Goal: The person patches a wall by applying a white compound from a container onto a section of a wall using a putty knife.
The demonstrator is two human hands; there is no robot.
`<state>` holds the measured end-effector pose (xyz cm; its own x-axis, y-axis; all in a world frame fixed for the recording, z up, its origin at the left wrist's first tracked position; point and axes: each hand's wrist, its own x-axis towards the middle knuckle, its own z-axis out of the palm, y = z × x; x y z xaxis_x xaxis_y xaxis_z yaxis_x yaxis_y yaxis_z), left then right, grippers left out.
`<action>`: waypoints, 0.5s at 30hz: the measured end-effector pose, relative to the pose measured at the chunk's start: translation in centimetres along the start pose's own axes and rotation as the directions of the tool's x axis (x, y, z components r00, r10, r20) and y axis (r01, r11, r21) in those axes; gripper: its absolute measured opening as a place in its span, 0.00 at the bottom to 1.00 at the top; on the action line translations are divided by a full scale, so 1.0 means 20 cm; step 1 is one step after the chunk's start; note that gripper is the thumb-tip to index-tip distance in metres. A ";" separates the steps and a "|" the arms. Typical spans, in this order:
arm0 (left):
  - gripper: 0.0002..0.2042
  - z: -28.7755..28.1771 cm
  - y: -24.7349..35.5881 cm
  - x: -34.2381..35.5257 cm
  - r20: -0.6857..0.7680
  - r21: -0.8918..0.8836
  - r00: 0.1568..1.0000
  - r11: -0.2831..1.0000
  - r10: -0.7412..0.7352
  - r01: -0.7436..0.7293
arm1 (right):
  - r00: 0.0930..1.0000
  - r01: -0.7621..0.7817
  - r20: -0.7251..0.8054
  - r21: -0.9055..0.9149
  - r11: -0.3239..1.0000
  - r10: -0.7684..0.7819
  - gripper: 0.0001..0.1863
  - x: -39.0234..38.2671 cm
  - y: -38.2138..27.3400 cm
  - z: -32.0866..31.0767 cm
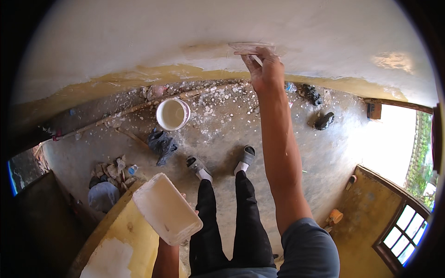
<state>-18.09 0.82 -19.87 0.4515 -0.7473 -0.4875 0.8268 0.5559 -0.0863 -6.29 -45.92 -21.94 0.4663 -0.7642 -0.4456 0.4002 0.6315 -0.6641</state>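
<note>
Pinching flat spreader (250,47) between thumb and fingers, right hand (268,72) holds it up at pale wall (185,28); whether edge touches, cannot tell. Spreader probably light, thin, slightly springy, maybe slick where smeared; best held along back edge, fingers spread for even pressure. Left hand (190,204), mostly hidden beneath pale tray (167,208), clasps it low at person's left, fingertips showing along right side. Tray looks stiff, likely light unless loaded; best supported from underneath, near middle, since coated rim may slip.

The white tray (168,209) hides most of the left hand (192,204), and the lower edge crops that forearm (166,260).
</note>
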 end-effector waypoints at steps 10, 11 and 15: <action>0.32 0.14 -0.24 0.25 0.032 -0.028 0.999 0.999 -0.038 0.039 | 0.987 -0.089 -0.131 0.029 0.996 0.092 0.04 0.29 -0.10 -0.99; 0.32 0.14 -0.27 0.28 0.030 -0.031 0.998 0.998 -0.053 0.054 | 0.988 -0.059 -0.145 -0.006 0.998 0.057 0.05 0.38 -0.14 -1.00; 0.32 0.17 -0.34 0.34 -0.009 -0.029 0.999 0.999 -0.034 0.034 | 1.000 -0.029 0.008 -0.115 0.993 0.030 0.09 0.36 -0.37 -0.62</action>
<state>-19.57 -9.35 -19.74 0.4197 -0.7625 -0.4924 0.8316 0.5404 -0.1282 -15.70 -57.66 -27.66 0.4842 -0.7436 -0.4611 0.2932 0.6344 -0.7152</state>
